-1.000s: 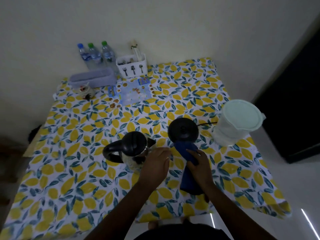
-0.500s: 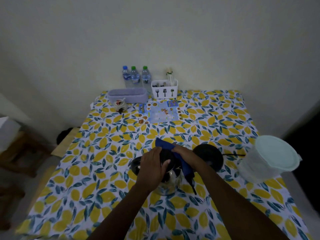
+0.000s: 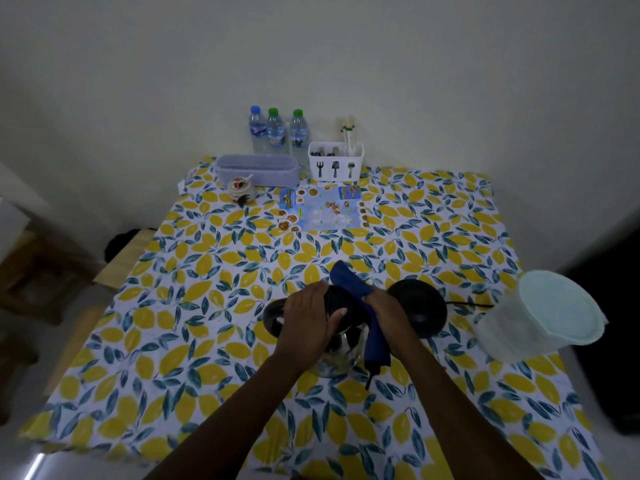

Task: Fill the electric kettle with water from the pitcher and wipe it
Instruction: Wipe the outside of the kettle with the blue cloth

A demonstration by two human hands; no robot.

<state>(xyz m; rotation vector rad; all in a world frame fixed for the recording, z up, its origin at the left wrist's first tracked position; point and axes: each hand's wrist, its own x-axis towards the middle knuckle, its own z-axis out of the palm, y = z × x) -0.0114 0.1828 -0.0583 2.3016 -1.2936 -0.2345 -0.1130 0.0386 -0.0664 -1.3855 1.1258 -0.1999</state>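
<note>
Kettle [image 3: 341,344] wiping is where we judge ourselves to be, and it sits at the lower centre of the frame on the lemon-print tablecloth [image 3: 194,327], off its round black base [image 3: 417,311], which lies just to its right. Our left hand [image 3: 310,318] is spread and pressed down over the dark lid, steadying the body, while our right hand [image 3: 388,311] is closed around a folded blue cloth [image 3: 360,296] laid against the kettle's right side, one end sticking up, the other hanging down. To do this well we should keep that downward hold firm, since polished steel walls are likely slick, and draw the cloth round the curve in long strokes. Soft, thick fabric should follow the rounded belly easily. Our translucent plastic pitcher [image 3: 540,317], capped with a pale lid, stands at the right edge of the frame, well apart.
</note>
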